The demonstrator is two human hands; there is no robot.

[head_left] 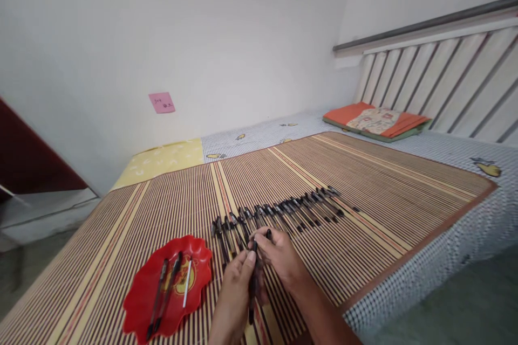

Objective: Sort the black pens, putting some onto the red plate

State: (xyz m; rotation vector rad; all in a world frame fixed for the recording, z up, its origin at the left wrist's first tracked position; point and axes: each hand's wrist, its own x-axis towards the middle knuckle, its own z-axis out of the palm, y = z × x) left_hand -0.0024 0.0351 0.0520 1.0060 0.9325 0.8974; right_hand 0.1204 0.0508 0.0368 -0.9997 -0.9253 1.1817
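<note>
My left hand point(234, 294) is closed on a black pen point(253, 285), which points down toward me between the hands. Close against it, my right hand point(279, 253) has its fingers pinched near the pen's upper end. A small black tip point(268, 234), looking like a pen cap, sticks out of the right fingers; the rest of it is hidden. Just beyond the hands, many dark pens point(291, 213) lie side by side in a slanting row. To the left, a red scalloped plate point(140, 302) holds two black pens point(167, 291) and a thin white stick point(187, 283).
A striped bamboo mat point(174, 199) covers the bed, over a checked sheet point(437, 275). A folded orange cloth point(343, 114) lies at the far right by the slatted headboard point(429, 78). On the white wall is a pink note point(162, 103).
</note>
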